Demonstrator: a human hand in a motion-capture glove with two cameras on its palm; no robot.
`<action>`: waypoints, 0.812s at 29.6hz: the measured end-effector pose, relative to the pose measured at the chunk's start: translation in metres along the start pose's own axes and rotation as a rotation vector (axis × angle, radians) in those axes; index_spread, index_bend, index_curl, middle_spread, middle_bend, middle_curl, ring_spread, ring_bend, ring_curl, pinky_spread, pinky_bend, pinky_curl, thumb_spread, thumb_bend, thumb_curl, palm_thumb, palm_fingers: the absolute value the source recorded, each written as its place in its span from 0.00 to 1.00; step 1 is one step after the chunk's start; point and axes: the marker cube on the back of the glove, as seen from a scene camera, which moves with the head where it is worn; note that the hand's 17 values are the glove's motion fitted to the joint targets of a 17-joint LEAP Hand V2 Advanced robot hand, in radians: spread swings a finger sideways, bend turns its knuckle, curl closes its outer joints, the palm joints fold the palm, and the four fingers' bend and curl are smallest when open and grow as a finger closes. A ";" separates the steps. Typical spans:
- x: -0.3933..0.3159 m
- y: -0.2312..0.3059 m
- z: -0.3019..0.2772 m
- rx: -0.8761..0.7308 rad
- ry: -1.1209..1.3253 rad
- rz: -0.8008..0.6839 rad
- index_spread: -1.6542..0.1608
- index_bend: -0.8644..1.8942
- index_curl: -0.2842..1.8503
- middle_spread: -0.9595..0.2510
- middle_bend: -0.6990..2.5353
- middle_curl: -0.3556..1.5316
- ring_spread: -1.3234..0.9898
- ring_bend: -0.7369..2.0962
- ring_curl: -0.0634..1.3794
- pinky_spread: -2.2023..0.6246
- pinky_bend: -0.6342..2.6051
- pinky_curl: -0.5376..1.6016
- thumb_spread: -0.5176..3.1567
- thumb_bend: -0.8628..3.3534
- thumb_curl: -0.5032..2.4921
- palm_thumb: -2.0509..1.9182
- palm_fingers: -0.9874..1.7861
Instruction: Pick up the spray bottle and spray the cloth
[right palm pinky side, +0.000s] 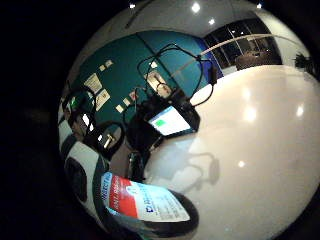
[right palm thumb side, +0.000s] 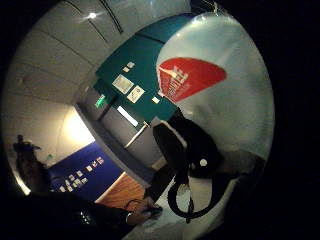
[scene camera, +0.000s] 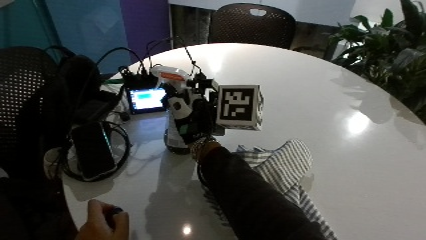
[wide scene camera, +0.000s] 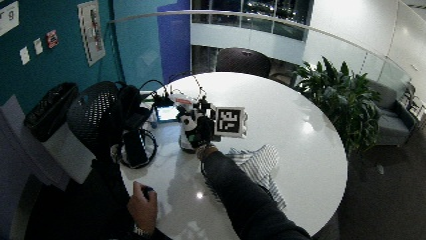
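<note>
A bare hand (scene camera: 100, 226) is resting on the white counter (scene camera: 346, 90) at the near edge, beside a dark phone (scene camera: 90, 150) lying in a tangle of cables. Further along, a small lit screen (scene camera: 148, 99) is glowing. Next to it, the gloved grip (scene camera: 190, 120) is curling its fingers around the spray bottle (scene camera: 174, 80), which is standing upright on the counter. Just beyond the dark sleeve, the striped cloth (scene camera: 283, 162) is lying crumpled.

From my outside view, the gloved right hand (scene camera: 190, 122) covers most of the spray bottle (scene camera: 174, 141), leaving only its base and nozzle top visible. My sleeve (scene camera: 256, 197) hides part of the striped cloth (scene camera: 283, 162), whose lower end the frame cuts off.
</note>
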 end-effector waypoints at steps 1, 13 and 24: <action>0.005 -0.001 0.002 -0.011 0.005 -0.002 0.76 0.39 0.37 0.60 0.40 0.44 0.48 0.49 0.34 0.67 0.33 0.43 0.46 0.20 0.25 0.65 0.86; 0.017 -0.002 0.005 -0.003 0.010 0.017 0.76 0.39 0.37 0.60 0.40 0.44 0.47 0.49 0.34 0.67 0.32 0.43 0.46 0.20 0.25 0.65 0.86; 0.032 0.021 -0.001 -0.187 0.070 0.208 0.75 0.33 0.34 0.63 0.34 0.41 0.49 0.47 0.32 0.72 0.33 0.43 0.42 0.19 0.25 0.61 0.68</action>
